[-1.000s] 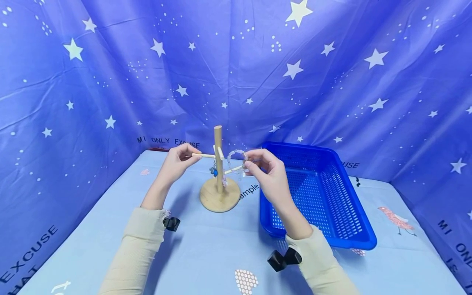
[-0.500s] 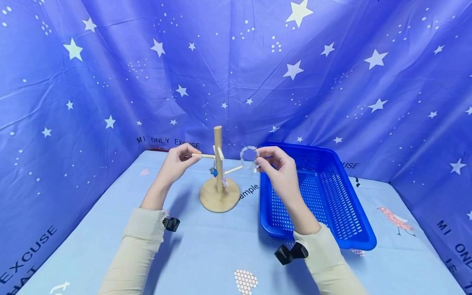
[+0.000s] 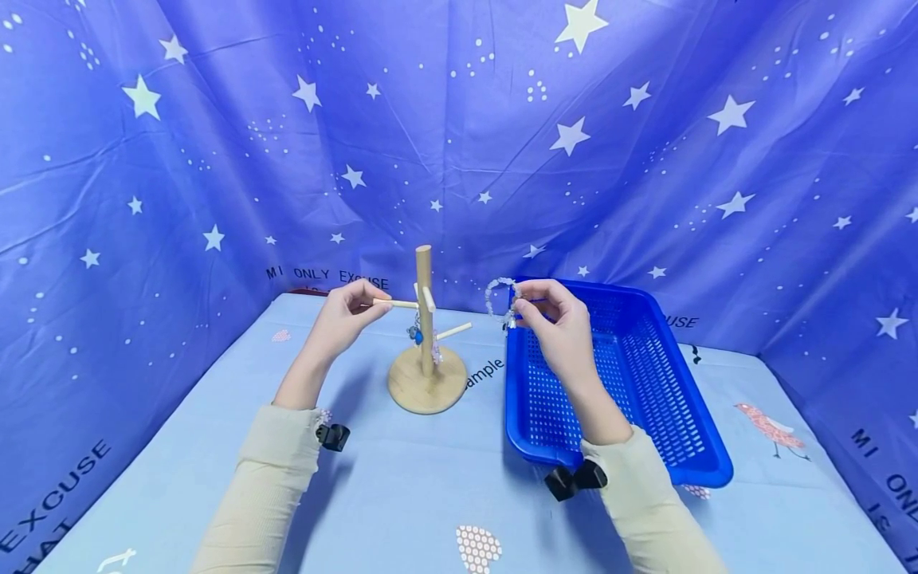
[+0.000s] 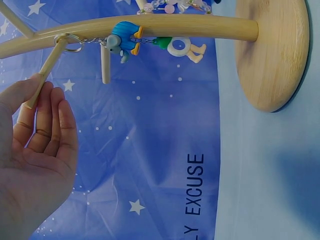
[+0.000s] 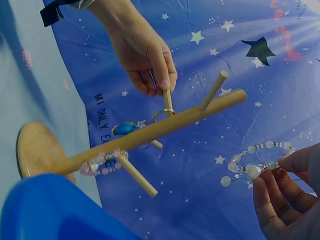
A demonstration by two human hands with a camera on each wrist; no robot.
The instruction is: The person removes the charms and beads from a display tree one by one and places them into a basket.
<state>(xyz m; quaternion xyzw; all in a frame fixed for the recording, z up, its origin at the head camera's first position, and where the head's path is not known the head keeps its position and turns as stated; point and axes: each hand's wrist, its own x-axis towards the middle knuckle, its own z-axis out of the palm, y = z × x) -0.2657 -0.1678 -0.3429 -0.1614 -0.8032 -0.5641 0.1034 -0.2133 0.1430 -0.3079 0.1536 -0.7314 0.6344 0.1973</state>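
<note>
A wooden jewelry stand [image 3: 425, 275] with a round base stands upright on the table. My left hand [image 3: 343, 320] pinches the tip of one of its pegs [image 4: 52, 60] between thumb and forefinger. From that peg hangs a keychain [image 4: 125, 37] with a blue-clothed figure and a second green and white one. A pink beaded bracelet [image 5: 90, 167] rests round a lower peg [image 5: 140, 177] near the post. My right hand [image 3: 562, 331] pinches a clear and pale green beaded bracelet [image 5: 255, 171] at one side. That bracelet hangs in the air right of the stand, apart from the pegs.
A blue plastic basket [image 3: 688, 399] stands right of the stand, under my right hand and forearm. A light blue printed cloth [image 3: 402, 494] covers the table. Behind hangs a blue star-patterned curtain [image 3: 445, 119].
My right hand has moved right, drawing the clear bracelet off the lower right peg and over towards the basket's near left rim. My left hand has stayed on its peg.
</note>
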